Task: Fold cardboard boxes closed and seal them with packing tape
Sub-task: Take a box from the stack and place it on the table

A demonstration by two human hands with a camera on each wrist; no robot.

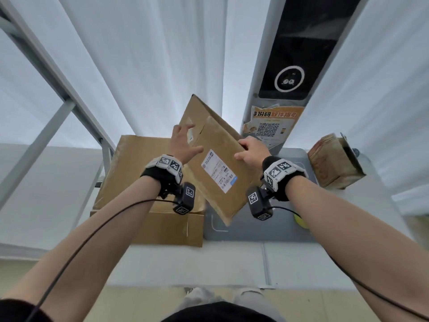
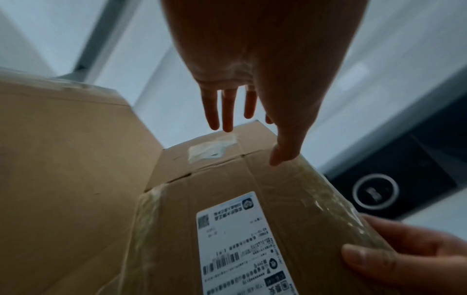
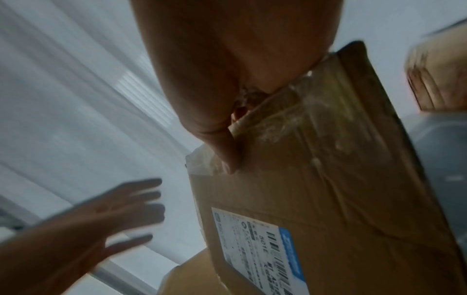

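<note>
A flattened brown cardboard box [image 1: 216,156] with a white shipping label [image 1: 218,171] and old clear tape is held tilted up above the table. My right hand [image 1: 249,151] grips its right edge, thumb on the labelled face [image 3: 341,199]. My left hand [image 1: 183,141] hovers at the box's upper left with fingers spread and straight, not clearly touching it; in the left wrist view its fingers [image 2: 227,107] reach over the far end of the box [image 2: 240,209]. In the right wrist view the left hand [image 3: 108,215] is blurred.
A larger cardboard box [image 1: 144,182] lies on the white table [image 1: 232,263] at the left, under the held box. A grey scale platform [image 1: 267,231] sits beneath it. A worn brown box [image 1: 334,161] stands at the right. A kiosk with a QR poster [image 1: 271,126] stands behind.
</note>
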